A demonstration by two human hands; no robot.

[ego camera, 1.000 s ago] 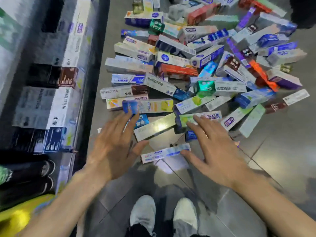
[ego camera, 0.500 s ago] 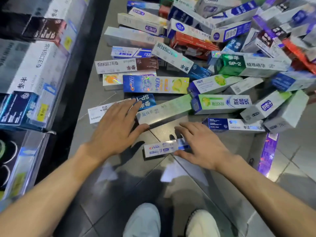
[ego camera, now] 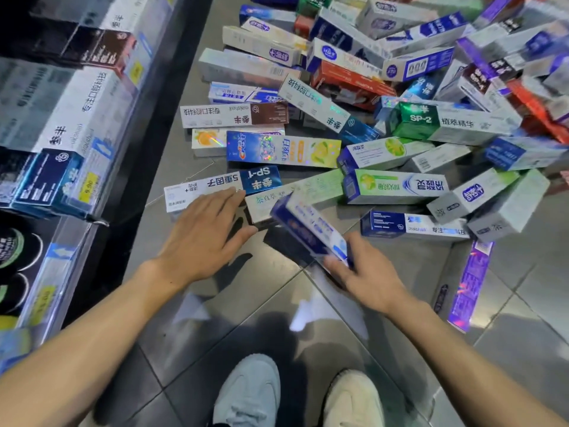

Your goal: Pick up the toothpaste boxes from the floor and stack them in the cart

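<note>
Stocked shelves (ego camera: 77, 118) run along the left. The left hand (ego camera: 203, 235) lies flat, fingers straight, on a white-and-blue box (ego camera: 215, 188). The right hand (ego camera: 366, 272) grips a blue-and-white toothpaste box (ego camera: 308, 226), tilted up off the floor (ego camera: 246, 303). The pile of toothpaste boxes (ego camera: 385, 118) sprawls just beyond on the floor.

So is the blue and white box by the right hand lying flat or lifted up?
Lifted and tilted. The right hand grips the blue and white box at its near end; its far end sticks up over the floor.
</note>
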